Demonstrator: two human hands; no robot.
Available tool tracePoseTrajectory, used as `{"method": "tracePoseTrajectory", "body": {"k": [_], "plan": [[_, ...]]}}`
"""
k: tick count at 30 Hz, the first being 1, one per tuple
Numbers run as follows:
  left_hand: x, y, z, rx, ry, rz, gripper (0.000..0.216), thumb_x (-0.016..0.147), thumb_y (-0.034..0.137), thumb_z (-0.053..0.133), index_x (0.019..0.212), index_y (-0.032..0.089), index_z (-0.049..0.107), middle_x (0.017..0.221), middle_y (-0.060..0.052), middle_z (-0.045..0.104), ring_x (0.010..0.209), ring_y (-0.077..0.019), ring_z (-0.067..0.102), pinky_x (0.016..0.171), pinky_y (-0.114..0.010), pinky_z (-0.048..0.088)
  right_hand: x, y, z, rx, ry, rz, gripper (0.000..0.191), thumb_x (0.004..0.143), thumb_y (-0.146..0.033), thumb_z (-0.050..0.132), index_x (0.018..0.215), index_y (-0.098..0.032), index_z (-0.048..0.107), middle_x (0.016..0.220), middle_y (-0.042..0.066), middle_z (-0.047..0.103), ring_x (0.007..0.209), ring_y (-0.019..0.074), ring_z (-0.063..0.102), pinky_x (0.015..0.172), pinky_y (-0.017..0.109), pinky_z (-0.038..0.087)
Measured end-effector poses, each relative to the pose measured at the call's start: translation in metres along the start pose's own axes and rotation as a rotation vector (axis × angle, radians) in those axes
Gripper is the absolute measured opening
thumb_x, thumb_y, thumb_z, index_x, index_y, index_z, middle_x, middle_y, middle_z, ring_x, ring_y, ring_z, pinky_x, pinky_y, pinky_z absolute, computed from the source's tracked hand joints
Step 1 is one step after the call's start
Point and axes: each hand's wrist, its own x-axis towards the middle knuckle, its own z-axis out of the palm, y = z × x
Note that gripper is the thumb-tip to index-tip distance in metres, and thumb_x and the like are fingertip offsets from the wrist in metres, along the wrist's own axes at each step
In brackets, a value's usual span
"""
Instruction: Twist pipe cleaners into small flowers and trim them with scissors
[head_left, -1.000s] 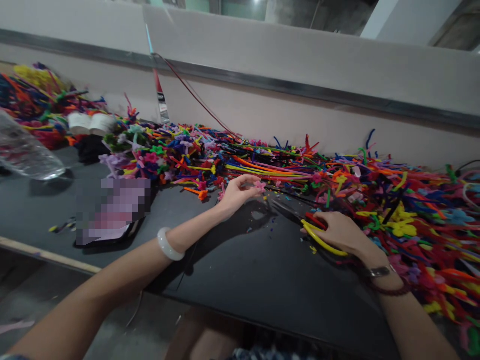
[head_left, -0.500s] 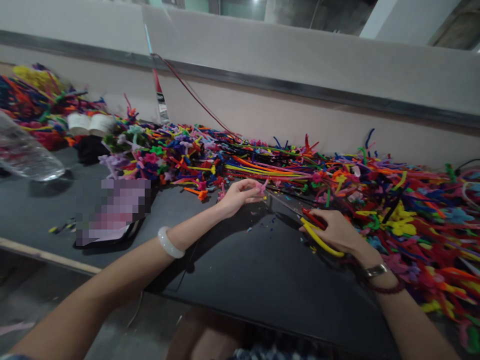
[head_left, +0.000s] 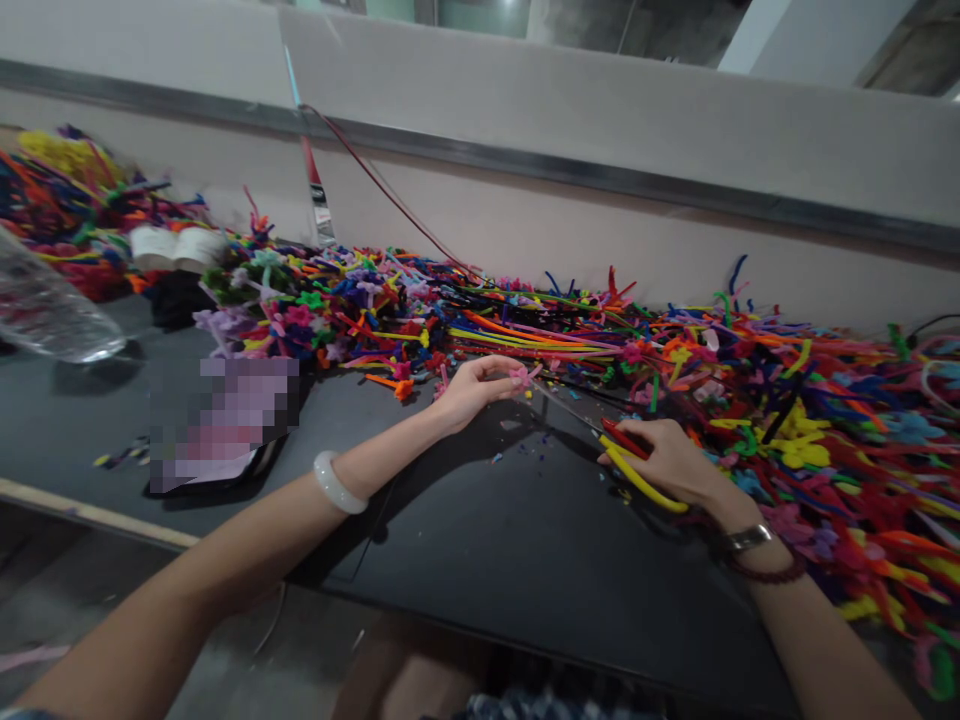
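Between the fingertips of my left hand (head_left: pixel 474 392) is a small pink pipe-cleaner flower (head_left: pixel 523 378), held just above the dark table. My right hand (head_left: pixel 670 462) grips a pair of scissors (head_left: pixel 637 478) with one red and one yellow handle. Its blades point left and reach to the flower; whether they touch it or are parted I cannot tell. Small coloured clippings (head_left: pixel 541 442) lie on the table below the two hands.
Heaped pipe cleaners and pipe-cleaner flowers (head_left: pixel 799 440) run along the back and right of the dark table (head_left: pixel 525 560). A phone-like pixelated object (head_left: pixel 232 425) lies left, with a clear plastic bottle (head_left: pixel 64 305) and white rolls (head_left: pixel 176 247) beyond. A pale partition (head_left: pixel 562 220) stands behind.
Both hands stay almost in place, the flower and scissors still in them. The whole view has shifted very slightly.
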Motion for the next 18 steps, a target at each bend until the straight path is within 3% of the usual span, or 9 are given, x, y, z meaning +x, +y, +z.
{"method": "tracePoseTrajectory", "body": {"k": [18], "plan": [[-0.0006, 0.0005, 0.001, 0.046, 0.018, 0.013, 0.024, 0.059, 0.022, 0.066, 0.081, 0.014, 0.059, 0.079, -0.004, 0.063, 0.073, -0.0122, 0.059, 0.075, -0.031, 0.045, -0.0001, 0.0005, -0.0001, -0.029, -0.019, -0.007, 0.036, 0.068, -0.048, 0.049, 0.07, -0.014, 0.061, 0.055, 0.0, 0.056, 0.05, 0.0112, 0.043, 0.046, 0.021, 0.028]]}}
